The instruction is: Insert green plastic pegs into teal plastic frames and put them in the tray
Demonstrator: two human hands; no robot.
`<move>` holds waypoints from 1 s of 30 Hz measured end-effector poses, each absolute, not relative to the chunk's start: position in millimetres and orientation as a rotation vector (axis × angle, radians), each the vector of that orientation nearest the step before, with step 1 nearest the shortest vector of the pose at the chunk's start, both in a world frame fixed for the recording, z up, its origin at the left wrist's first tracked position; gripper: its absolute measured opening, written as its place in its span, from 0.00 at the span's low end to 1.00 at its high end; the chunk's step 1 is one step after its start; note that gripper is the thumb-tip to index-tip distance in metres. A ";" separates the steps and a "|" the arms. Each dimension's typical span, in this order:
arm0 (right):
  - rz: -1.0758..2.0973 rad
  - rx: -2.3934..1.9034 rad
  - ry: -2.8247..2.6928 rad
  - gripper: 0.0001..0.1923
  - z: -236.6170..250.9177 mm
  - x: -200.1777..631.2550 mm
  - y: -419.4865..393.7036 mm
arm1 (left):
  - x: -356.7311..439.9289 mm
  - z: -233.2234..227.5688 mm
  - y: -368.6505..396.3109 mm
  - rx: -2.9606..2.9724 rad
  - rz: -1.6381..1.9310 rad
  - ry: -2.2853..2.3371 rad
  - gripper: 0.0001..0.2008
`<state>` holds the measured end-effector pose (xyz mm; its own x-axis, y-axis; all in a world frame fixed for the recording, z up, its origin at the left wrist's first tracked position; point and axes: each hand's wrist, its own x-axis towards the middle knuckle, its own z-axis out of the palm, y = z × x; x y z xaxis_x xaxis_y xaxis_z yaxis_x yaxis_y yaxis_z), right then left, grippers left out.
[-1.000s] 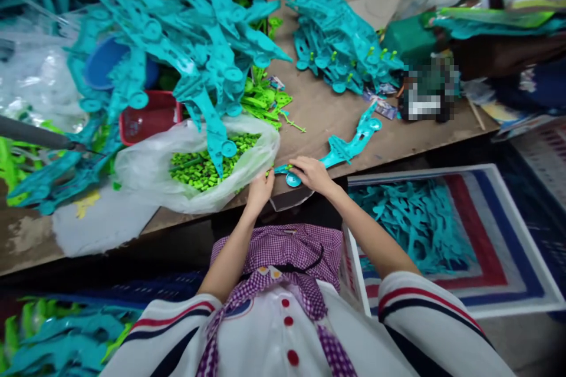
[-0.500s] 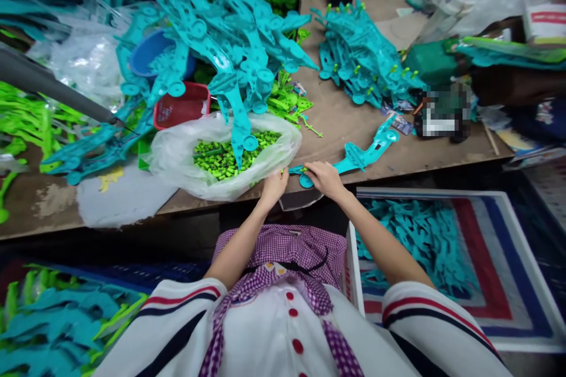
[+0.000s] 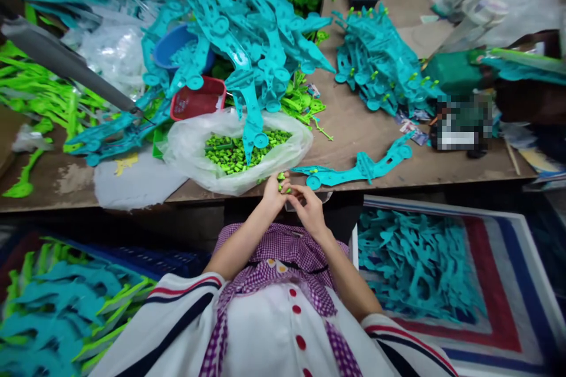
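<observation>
My left hand (image 3: pixel 273 195) is curled around several small green plastic pieces (image 3: pixel 281 177) at the table's front edge. The fingertips of my right hand (image 3: pixel 311 211) meet it and pinch at one of the pieces. Just beyond the right hand, a long turquoise plastic part (image 3: pixel 340 177) lies flat on the table, apart from both hands. Left of it sits a clear plastic bag (image 3: pixel 186 156), open at the top, with many more green pieces (image 3: pixel 225 156) inside. One turquoise part (image 3: pixel 254 123) dips from the pile into the bag.
A high pile of turquoise parts (image 3: pixel 274 29) stands behind the bag, by a red tray (image 3: pixel 198 100) and a blue bowl (image 3: pixel 170 50). More parts (image 3: pixel 380 65) are stacked at the back right. Below the table are a crate of turquoise parts (image 3: pixel 415 259) and a filled bin (image 3: pixel 57 312).
My right hand has come off the turquoise part and moved left to my left hand. The left hand has turned, showing green pieces. The view has swung slightly left.
</observation>
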<state>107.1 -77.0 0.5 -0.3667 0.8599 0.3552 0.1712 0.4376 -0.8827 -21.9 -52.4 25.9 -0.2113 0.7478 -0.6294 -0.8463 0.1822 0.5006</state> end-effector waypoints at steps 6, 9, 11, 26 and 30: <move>1.032 -1.005 -1.663 0.14 0.2 95.7 -73.0 | -10.8 39.3 -56.8 -0.116 1.498 0.858 0.15; 0.979 -1.076 -1.723 0.14 8.9 106.6 -63.6 | -3.8 41.5 -53.6 0.030 1.462 0.985 0.16; 0.936 -1.086 -1.795 0.13 13.2 115.3 -60.5 | 0.8 42.9 -50.7 0.177 1.403 1.090 0.16; 0.760 -1.278 -1.179 0.18 40.4 259.4 27.2 | 68.8 67.9 -16.5 0.307 1.188 0.862 0.08; 0.698 -1.320 -1.213 0.21 23.5 320.0 73.1 | 96.9 64.6 8.6 0.772 1.168 0.945 0.10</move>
